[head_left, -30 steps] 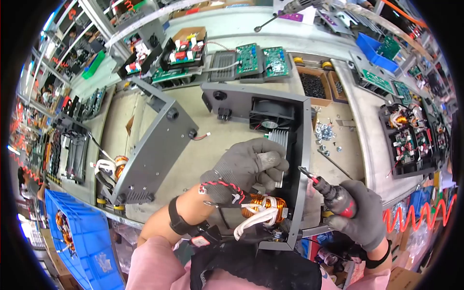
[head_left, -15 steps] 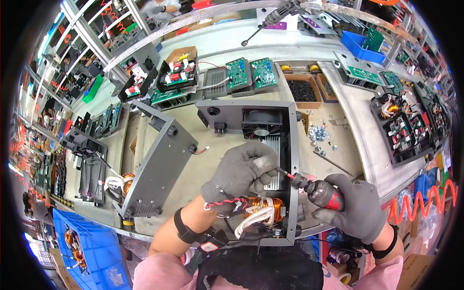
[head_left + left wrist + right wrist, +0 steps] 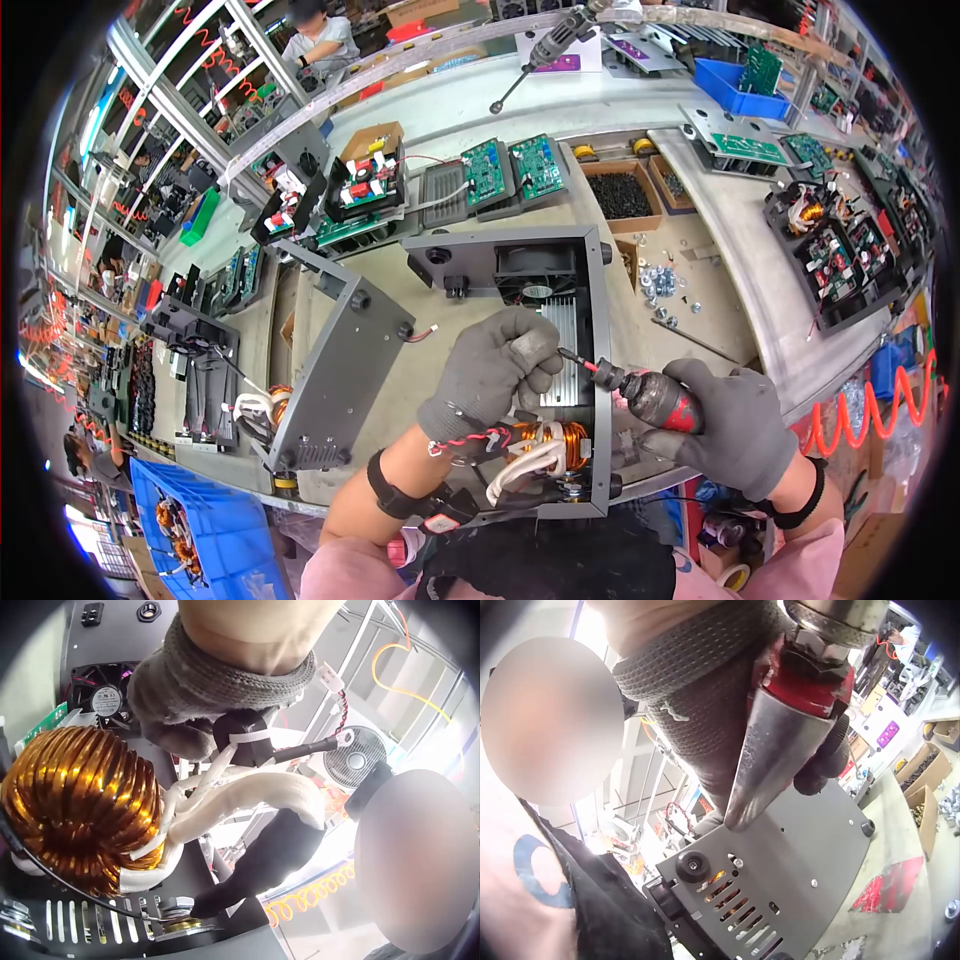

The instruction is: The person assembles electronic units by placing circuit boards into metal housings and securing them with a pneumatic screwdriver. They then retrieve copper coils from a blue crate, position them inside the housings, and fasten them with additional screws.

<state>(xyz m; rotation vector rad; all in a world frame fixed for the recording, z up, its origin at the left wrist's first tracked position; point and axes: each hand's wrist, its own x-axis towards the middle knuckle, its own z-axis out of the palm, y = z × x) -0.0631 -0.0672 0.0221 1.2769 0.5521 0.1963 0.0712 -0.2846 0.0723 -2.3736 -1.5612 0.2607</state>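
Note:
My gloved left hand (image 3: 490, 370) hovers over an open grey metal housing (image 3: 500, 240), fingers curled, thumb and index together. I cannot tell what lies between its fingertips. My gloved right hand (image 3: 740, 425) grips a red and black power screwdriver (image 3: 665, 400), its bit pointing left, right at the left fingertips. Inside the housing are a black fan (image 3: 535, 262), a silver finned heatsink (image 3: 568, 335) and a copper-wound coil (image 3: 82, 802) with thick white-sleeved leads (image 3: 247, 799). The housing's slotted outer wall (image 3: 810, 855) shows below the screwdriver in the right wrist view.
A second grey housing (image 3: 335, 365) stands to the left. Green circuit boards (image 3: 485, 170) lie at the back. Near a box of black screws (image 3: 618, 195) are loose silver screws (image 3: 657, 282) and a thin rod (image 3: 695, 340). Another screwdriver (image 3: 560, 45) hangs overhead. A blue crate (image 3: 215, 530) sits lower left.
My right hand has brought the screwdriver leftward, over the housing's right wall, until its bit reaches the left fingertips. The left hand has shifted slightly back left. The head view has turned somewhat.

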